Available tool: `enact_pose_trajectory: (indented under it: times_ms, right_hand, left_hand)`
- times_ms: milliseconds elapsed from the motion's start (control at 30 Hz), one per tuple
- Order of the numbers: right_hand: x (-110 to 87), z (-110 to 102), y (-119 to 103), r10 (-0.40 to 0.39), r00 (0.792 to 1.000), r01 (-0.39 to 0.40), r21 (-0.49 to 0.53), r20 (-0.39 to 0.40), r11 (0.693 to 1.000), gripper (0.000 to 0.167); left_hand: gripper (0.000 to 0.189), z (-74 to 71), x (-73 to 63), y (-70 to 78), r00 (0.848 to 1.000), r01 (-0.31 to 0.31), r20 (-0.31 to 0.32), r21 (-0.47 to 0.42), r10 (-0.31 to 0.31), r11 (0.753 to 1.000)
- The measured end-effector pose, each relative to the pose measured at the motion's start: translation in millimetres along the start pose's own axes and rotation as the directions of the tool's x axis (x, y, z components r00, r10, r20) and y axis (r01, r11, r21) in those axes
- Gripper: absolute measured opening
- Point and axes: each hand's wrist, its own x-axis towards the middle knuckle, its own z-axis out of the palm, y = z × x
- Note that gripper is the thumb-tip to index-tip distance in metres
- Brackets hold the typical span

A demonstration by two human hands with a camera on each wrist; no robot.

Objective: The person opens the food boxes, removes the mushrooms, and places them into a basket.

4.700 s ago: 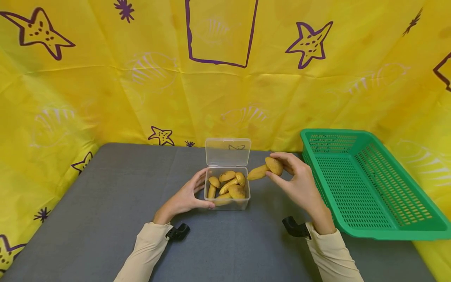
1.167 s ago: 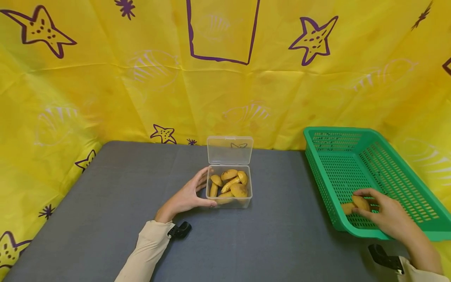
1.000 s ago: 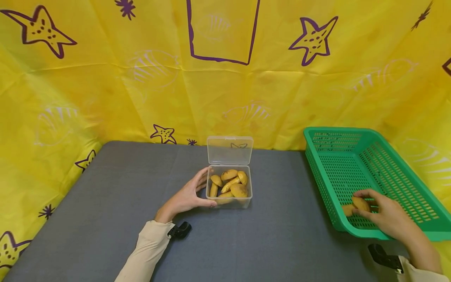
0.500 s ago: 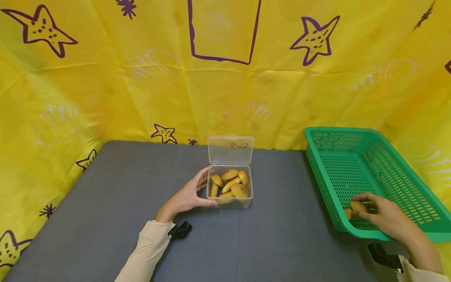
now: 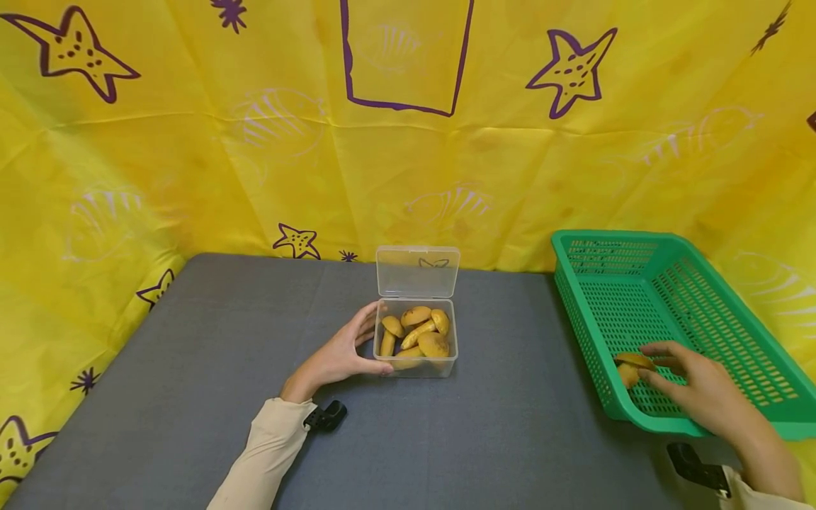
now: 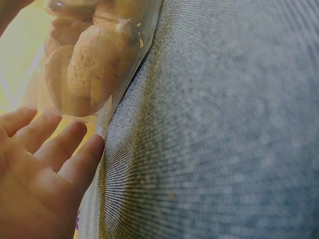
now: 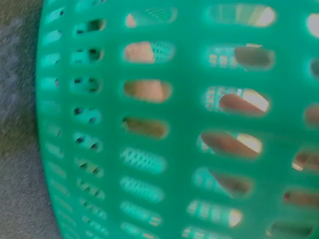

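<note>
My left hand (image 5: 338, 354) steadies a clear plastic box (image 5: 414, 368), thumb at its front wall and fingers along its left side. Several yellow-brown mushrooms (image 5: 433, 345) fill the box, whose hinged lid (image 5: 417, 273) stands raised. In the left wrist view, the fingers (image 6: 67, 147) reach up to the box wall. My right hand (image 5: 704, 389) is inside the green basket (image 5: 583, 340), near its front left corner. Beside its parted thumb and forefinger, one mushroom (image 5: 631, 368) lies tipped over. In the right wrist view, the basket wall (image 7: 184, 114) mostly hides the hand.
A dark grey cloth (image 5: 497, 439) covers the table. Behind hangs a yellow curtain (image 5: 287, 184) with starfish and fish drawings. Black straps (image 5: 326, 416) sit at both wrists.
The right hand carried the mushroom from beside the box to the basket. There the mushroom has been lowered, turned over and let go. The left hand has stayed at the box.
</note>
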Motion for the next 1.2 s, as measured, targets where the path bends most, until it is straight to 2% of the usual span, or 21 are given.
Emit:
enact_pose_trajectory:
  times_ms: [233,667,1033,1200]
  right_hand:
    - [3.1,-0.2,-15.4,-0.086,0.989,0.084,-0.019,-0.119,0.996,0.040]
    - [3.3,-1.7,-50.3,-0.111,0.982,0.126,0.092,-0.152,0.988,0.043]
    - [6.1,4.2,-83.6,-0.239,0.934,0.267,0.072,-0.267,0.961,0.045]
    - [8.0,11.2,-101.1,-0.295,0.915,0.322,0.058,-0.274,0.945,0.045]
  left_hand:
    - [0.114,0.3,-0.4,3.3,1.000,0.010,0.003,-0.010,-0.010,1.000]
    - [0.117,-0.5,-2.0,7.1,1.000,-0.030,-0.007,-0.043,0.030,0.999]
    - [0.117,2.3,-1.3,9.4,0.997,-0.062,-0.043,-0.050,0.060,0.997]
    - [0.114,3.8,0.0,10.1,0.996,-0.079,-0.047,-0.054,0.077,0.995]
